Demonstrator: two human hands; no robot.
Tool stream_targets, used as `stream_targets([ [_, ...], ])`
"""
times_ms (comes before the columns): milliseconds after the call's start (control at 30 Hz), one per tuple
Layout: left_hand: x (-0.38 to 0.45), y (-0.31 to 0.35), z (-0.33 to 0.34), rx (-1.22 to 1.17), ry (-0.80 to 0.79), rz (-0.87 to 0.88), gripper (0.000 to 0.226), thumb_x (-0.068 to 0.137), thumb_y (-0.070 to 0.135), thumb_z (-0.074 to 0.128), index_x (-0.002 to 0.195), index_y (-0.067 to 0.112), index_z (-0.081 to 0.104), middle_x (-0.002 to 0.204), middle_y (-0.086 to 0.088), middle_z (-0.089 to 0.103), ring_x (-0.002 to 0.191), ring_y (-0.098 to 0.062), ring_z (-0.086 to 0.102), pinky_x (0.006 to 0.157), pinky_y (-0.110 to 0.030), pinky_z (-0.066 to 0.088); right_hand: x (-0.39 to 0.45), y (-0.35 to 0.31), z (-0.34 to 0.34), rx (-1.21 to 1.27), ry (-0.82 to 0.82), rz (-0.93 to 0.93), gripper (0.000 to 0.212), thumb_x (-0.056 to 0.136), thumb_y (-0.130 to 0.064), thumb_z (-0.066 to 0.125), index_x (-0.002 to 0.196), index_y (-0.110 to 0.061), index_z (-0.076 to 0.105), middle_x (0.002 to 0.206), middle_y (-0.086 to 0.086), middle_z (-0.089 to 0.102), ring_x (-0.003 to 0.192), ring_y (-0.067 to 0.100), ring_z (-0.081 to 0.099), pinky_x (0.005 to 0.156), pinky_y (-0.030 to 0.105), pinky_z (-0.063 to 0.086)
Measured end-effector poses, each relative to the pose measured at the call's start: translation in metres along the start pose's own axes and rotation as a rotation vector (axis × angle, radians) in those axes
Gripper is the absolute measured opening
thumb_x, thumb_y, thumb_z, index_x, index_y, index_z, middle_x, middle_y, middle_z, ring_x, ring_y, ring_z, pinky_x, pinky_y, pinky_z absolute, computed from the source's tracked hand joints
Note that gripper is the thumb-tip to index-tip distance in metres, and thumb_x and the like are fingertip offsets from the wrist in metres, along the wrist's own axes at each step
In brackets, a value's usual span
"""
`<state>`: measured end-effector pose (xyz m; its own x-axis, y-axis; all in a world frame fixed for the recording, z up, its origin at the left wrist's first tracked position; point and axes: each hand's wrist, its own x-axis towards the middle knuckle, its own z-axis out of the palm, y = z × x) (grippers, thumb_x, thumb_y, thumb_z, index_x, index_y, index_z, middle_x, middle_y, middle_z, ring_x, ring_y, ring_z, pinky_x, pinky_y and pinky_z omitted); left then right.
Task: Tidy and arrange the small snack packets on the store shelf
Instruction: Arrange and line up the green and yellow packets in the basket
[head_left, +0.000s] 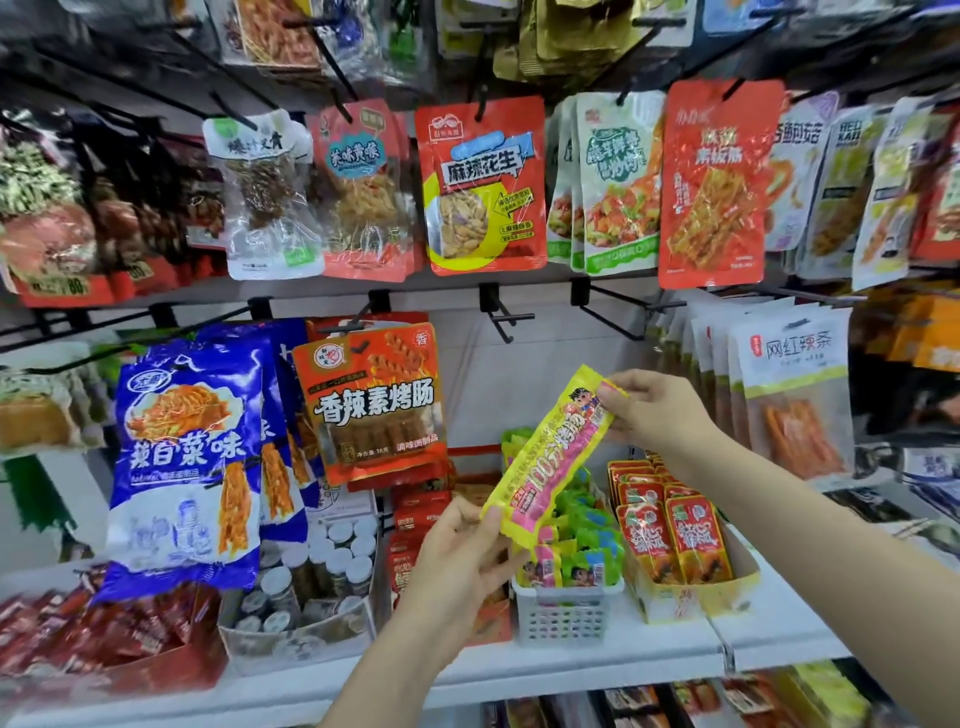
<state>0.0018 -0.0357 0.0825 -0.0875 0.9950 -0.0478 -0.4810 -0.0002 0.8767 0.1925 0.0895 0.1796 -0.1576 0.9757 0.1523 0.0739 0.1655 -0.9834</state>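
A long yellow and pink snack packet hangs tilted in the air in front of the shelf, held at both ends. My left hand pinches its lower end and my right hand pinches its upper end. Directly below it stands a white slotted basket filled with several small green, pink and yellow packets. To the right of the basket, a yellow cardboard tray holds upright red packets.
A white shelf carries a box of small jars and red packets at the left. Blue packets and an orange packet hang on hooks above it. Two bare black hooks jut out above the basket.
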Motion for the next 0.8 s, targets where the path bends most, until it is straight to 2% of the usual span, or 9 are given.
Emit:
stream_targets([
  [67,-0.004,0.002,0.002,-0.261,-0.096,-0.177,0.019,0.097,0.023,0.054,0.096,0.004,0.051,0.126,-0.028,0.062,0.113,-0.042,0.063,0.092,-0.056,0.054,-0.001,0.001,0.001,0.036,-0.039,0.017,0.019,0.096,-0.013,0.06,0.108,0.001,0.062,0.105,0.031,0.068,0.087,0.032,0.067,0.083,0.044,0.058],
  [133,-0.006,0.004,0.003,-0.554,-0.176,-0.332,0.041,0.1,0.032,0.048,0.124,0.0,0.056,0.135,-0.033,0.053,0.118,-0.046,0.059,0.093,-0.057,0.053,-0.003,0.003,0.003,0.092,-0.092,0.027,0.013,0.097,-0.014,0.058,0.105,-0.005,0.061,0.107,0.028,0.068,0.091,0.032,0.067,0.091,0.047,0.055],
  [233,-0.005,0.01,0.008,-0.781,-0.201,-0.432,0.047,0.094,0.025,0.054,0.125,-0.01,0.061,0.135,-0.034,0.05,0.085,-0.032,0.065,0.069,-0.038,0.062,-0.005,0.009,0.005,0.154,-0.17,0.002,0.012,0.098,-0.017,0.057,0.104,-0.008,0.06,0.107,0.02,0.067,0.096,0.029,0.066,0.09,0.044,0.056],
  [300,-0.001,0.011,0.011,-0.698,-0.17,-0.416,0.043,0.086,0.016,0.062,0.117,-0.014,0.064,0.127,-0.032,0.057,0.073,-0.024,0.061,0.06,-0.03,0.06,-0.004,0.013,0.004,0.166,-0.179,0.001,0.018,0.097,-0.021,0.058,0.108,-0.007,0.061,0.113,0.017,0.066,0.098,0.026,0.066,0.082,0.037,0.058],
  [400,0.001,0.009,0.012,-0.459,-0.084,-0.283,0.034,0.075,0.006,0.07,0.103,-0.012,0.07,0.11,-0.028,0.067,0.074,-0.023,0.066,0.06,-0.026,0.059,-0.004,0.014,0.002,0.183,-0.163,0.087,0.029,0.098,-0.033,0.053,0.116,-0.014,0.065,0.12,0.015,0.064,0.091,0.022,0.069,0.074,0.03,0.058],
  [467,-0.002,0.007,0.011,-0.256,-0.039,-0.153,0.031,0.07,0.003,0.072,0.1,-0.006,0.071,0.104,-0.02,0.072,0.079,-0.02,0.07,0.065,-0.024,0.059,-0.004,0.014,0.0,0.24,-0.215,0.158,0.042,0.097,-0.048,0.046,0.12,-0.019,0.066,0.115,0.012,0.067,0.092,0.024,0.072,0.076,0.033,0.06],
  [533,-0.004,0.004,0.009,-0.052,-0.001,-0.041,0.032,0.071,0.003,0.074,0.103,0.003,0.07,0.104,-0.013,0.075,0.086,-0.018,0.073,0.07,-0.022,0.057,-0.006,0.014,-0.002,0.226,-0.276,0.174,0.048,0.093,-0.055,0.05,0.126,-0.022,0.063,0.112,0.012,0.071,0.1,0.028,0.071,0.081,0.037,0.06],
  [667,-0.011,0.002,0.009,0.26,-0.005,0.105,0.042,0.081,-0.005,0.074,0.116,0.018,0.067,0.114,0.003,0.073,0.103,-0.019,0.071,0.079,-0.026,0.056,-0.008,0.014,0.0,0.146,-0.243,0.051,0.05,0.087,-0.009,0.069,0.135,-0.017,0.057,0.1,0.007,0.076,0.092,0.026,0.073,0.072,0.03,0.06],
  [800,-0.014,0.004,0.009,0.292,-0.032,0.16,0.056,0.075,-0.016,0.073,0.12,0.017,0.066,0.117,0.003,0.072,0.107,-0.016,0.069,0.08,-0.024,0.056,-0.01,0.008,0.002,0.132,-0.189,0.022,0.051,0.086,-0.001,0.069,0.133,-0.017,0.059,0.111,0.009,0.07,0.085,0.024,0.074,0.069,0.03,0.06],
])
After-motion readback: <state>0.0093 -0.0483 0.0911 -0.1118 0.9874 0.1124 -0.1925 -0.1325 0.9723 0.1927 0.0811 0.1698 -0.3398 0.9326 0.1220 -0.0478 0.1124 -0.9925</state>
